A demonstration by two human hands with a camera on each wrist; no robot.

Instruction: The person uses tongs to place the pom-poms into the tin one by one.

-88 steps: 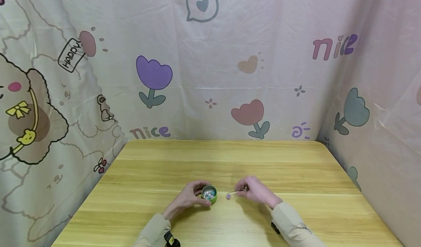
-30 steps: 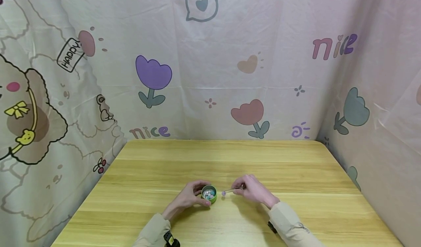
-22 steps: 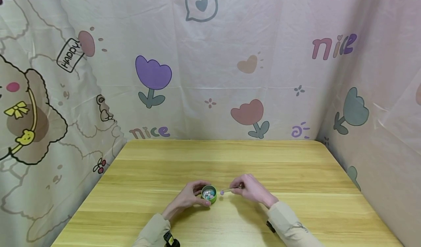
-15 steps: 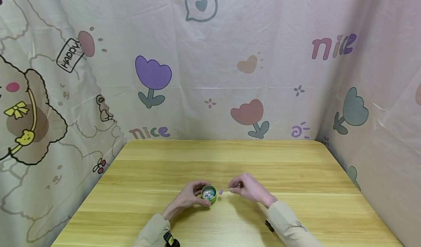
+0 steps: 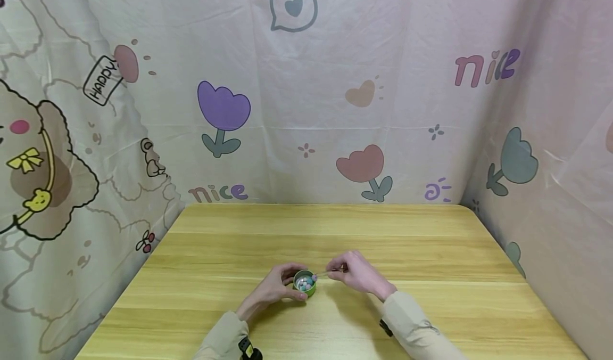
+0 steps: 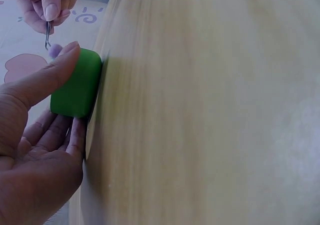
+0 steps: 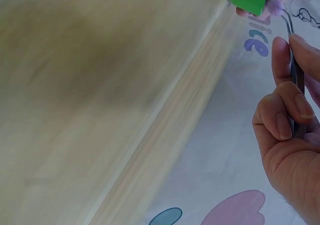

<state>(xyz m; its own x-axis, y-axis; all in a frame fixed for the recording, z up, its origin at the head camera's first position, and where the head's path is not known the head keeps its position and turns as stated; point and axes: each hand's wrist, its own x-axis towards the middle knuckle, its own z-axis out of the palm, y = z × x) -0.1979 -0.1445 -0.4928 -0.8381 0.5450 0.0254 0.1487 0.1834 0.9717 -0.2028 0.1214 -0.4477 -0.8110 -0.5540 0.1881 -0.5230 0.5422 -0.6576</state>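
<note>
Between the thumb and fingers of my left hand stands a small round green tin, open at the top. Several small balls in pink, white and teal lie inside it. My right hand pinches thin metal tweezers, whose bent tips point left toward the tin. A fuzzy purple ball is at the tweezer tips. In the head view this ball overlaps the tin's right rim; in the left wrist view it shows just past my left thumb.
The tin rests on a light wooden table. A printed cloth hangs behind the table and along both sides. Dark straps sit at both sleeves.
My right hand has moved left with the tweezers, bringing the purple ball from low over the table up to the tin's rim. My left hand and the tin have stayed in place.
</note>
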